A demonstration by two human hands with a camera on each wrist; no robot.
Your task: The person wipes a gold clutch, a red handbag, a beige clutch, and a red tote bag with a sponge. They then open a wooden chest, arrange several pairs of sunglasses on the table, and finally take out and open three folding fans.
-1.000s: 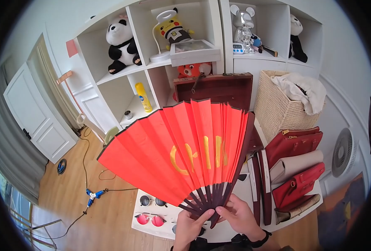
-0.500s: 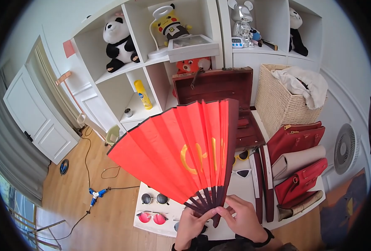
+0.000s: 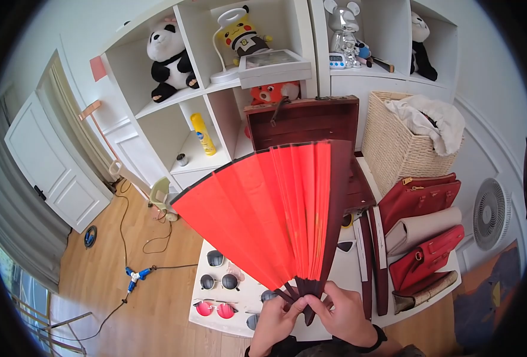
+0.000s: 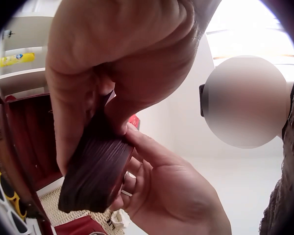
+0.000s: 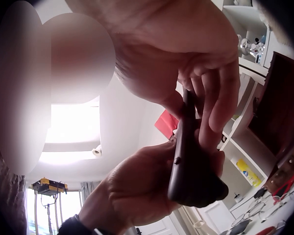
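A red folding fan with dark ribs stands partly spread in front of me, its folds bunched toward the right guard stick. My left hand pinches the ribs near the pivot from the left, thumb on the near side. From the right, my right hand grips the dark guard stick near its base, thumb also in front. In the left wrist view, the stacked rib ends show between both hands. The right wrist view shows the rounded butt of the fan with a small pivot pin.
Several sunglasses lie on the white table at left. Dark red boxes and red handbags line its right side. Behind the fan stands an open dark red case, with a wicker basket beside it.
The fan has been folded narrower: its left edge has come rightward and more pleats are bunched at the right. The gold marking is now mostly hidden. Both hands stay at the base.
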